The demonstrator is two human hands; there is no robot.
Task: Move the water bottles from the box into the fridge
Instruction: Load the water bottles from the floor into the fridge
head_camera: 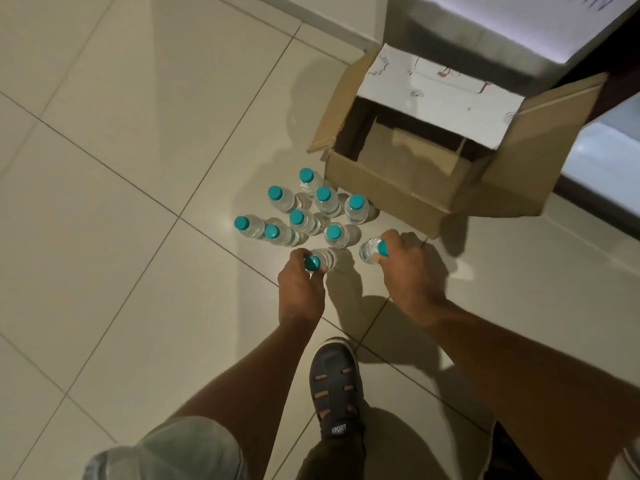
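Down on the tiled floor point(138, 168), a cluster of eight small clear water bottles point(296, 217) with teal caps stands upright, packed close together and just beside the near-left corner of the cardboard box point(388, 188). The bottles nearest that corner stand right against the box wall or almost so; whether they touch it cannot be told. The box sits open with its flaps spread outward. The far flap shows a white printed face, and the inside shows only shadowed brown cardboard. The left hand point(301, 282) reaches forward with its fingers curled round the neck of one water bottle, the left-hand bottle point(323, 259), whose teal cap sits between thumb and fingers and tips toward the camera. The right hand point(401, 268) likewise grips the right-hand bottle point(369, 251) by its top, fingers wrapped over the cap and the clear body showing at the left of the knuckles. Both held bottles lie at the near edge of the cluster, between it and the person, apart from each other with bare tile between them. Whether their bases rest on the floor cannot be told. Both forearms stretch in from the bottom of the view. Between them stands a dark shoe point(334, 386) with brown slots and the word SPORT on its strap. Pale denim shorts point(166, 452) show at the lower left. Beyond the box, at the upper right, is a bright white surface point(540, 26) with a dark edge; what it belongs to is unclear.
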